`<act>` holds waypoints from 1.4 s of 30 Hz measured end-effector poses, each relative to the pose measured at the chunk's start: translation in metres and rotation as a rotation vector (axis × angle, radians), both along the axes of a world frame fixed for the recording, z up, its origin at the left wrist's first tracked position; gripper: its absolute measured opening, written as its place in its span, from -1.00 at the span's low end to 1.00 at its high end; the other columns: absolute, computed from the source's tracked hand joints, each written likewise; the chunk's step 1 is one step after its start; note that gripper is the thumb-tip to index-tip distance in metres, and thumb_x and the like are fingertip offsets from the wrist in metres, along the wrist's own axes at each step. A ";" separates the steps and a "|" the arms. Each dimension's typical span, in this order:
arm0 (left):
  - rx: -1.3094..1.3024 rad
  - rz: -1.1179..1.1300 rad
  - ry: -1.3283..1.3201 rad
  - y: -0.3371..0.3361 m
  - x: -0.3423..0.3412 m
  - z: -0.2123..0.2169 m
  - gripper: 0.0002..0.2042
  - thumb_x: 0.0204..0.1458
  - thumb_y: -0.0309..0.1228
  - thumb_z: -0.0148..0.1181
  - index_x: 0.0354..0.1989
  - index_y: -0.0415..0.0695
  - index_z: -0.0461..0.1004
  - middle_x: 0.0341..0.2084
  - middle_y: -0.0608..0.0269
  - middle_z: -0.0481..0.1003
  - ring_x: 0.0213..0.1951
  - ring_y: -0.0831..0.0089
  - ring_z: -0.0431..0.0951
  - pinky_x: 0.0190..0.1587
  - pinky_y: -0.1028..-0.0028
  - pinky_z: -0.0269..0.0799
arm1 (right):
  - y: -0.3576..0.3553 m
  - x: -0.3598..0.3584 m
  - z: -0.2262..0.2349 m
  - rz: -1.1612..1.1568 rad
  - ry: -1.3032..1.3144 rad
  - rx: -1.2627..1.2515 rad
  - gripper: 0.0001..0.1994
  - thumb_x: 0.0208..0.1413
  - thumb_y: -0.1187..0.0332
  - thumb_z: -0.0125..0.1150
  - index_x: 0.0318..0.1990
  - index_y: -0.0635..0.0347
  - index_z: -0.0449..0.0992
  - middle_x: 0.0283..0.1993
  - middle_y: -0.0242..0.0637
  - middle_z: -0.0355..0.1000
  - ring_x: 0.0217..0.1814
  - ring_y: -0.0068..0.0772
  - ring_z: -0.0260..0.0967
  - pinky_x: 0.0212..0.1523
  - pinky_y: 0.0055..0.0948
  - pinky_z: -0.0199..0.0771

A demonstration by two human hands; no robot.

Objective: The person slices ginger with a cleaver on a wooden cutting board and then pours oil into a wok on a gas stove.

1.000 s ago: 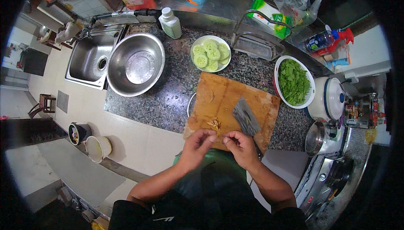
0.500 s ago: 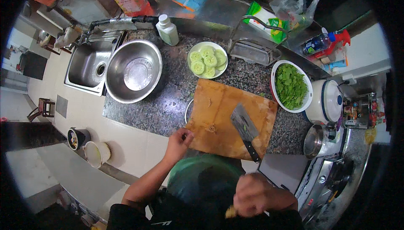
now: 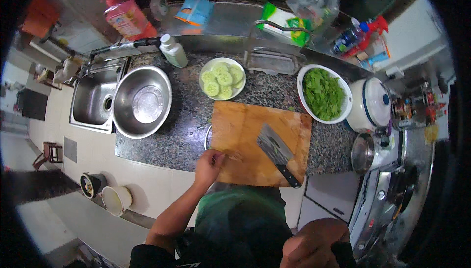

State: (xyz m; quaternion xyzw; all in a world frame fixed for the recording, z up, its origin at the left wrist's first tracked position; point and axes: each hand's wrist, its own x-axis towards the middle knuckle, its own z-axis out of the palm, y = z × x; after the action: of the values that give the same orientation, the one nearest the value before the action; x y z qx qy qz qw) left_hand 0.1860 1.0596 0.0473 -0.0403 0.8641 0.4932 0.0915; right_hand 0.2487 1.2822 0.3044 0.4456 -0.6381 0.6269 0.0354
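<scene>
The right hand [image 3: 314, 243] has dropped low, fingers curled shut, while left fingers [image 3: 216, 157] pinch pale scraps [image 3: 234, 157] on the wooden board [image 3: 245, 135].

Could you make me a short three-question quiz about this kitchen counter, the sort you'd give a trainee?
1. True or false: the cleaver lies on the wooden cutting board.
2. The left hand touches: A) the steel bowl, B) the board's near edge, C) the plate of cucumber slices.
3. What fills the white bowl right of the board?

Key: 1 true; 2 B; 3 chopped green leaves.
</scene>
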 end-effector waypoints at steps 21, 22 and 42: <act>0.243 0.015 -0.048 0.004 0.060 -0.001 -0.80 -0.10 -0.52 0.27 -0.55 -0.23 0.32 -0.63 0.25 0.36 -0.56 0.57 0.34 -0.47 0.53 0.31 | 0.029 0.074 -0.188 -1.011 -0.647 0.328 -0.79 -0.07 0.50 0.30 -0.40 0.19 0.31 -0.45 -0.34 0.30 -0.55 -0.65 0.19 -0.53 -0.60 0.24; 0.355 0.013 -0.017 0.008 0.065 -0.008 -0.80 -0.13 -0.57 0.28 -0.55 -0.21 0.31 -0.61 0.26 0.35 -0.56 0.58 0.32 -0.47 0.55 0.30 | 0.030 0.084 -0.192 -1.005 -0.771 0.295 -0.79 -0.03 0.46 0.28 -0.40 0.20 0.30 -0.45 -0.37 0.30 -0.52 -0.69 0.20 -0.51 -0.62 0.25; 0.240 -0.656 0.005 0.151 0.144 -0.019 -0.77 0.04 -0.39 0.17 -0.12 -0.12 0.44 -0.45 0.26 0.45 -0.43 0.51 0.41 -0.37 0.49 0.39 | 0.156 0.243 -0.217 -1.059 -1.081 0.349 -0.70 0.04 0.15 0.19 -0.26 0.22 0.42 -0.20 -0.21 0.44 -0.26 -0.36 0.41 -0.21 -0.38 0.39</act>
State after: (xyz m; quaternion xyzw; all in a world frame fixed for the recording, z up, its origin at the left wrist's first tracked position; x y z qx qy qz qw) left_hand 0.3296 1.2104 0.0285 0.2520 0.7671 0.5358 0.2470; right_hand 0.4919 1.4380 0.0870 -0.2873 -0.7841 0.5472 -0.0564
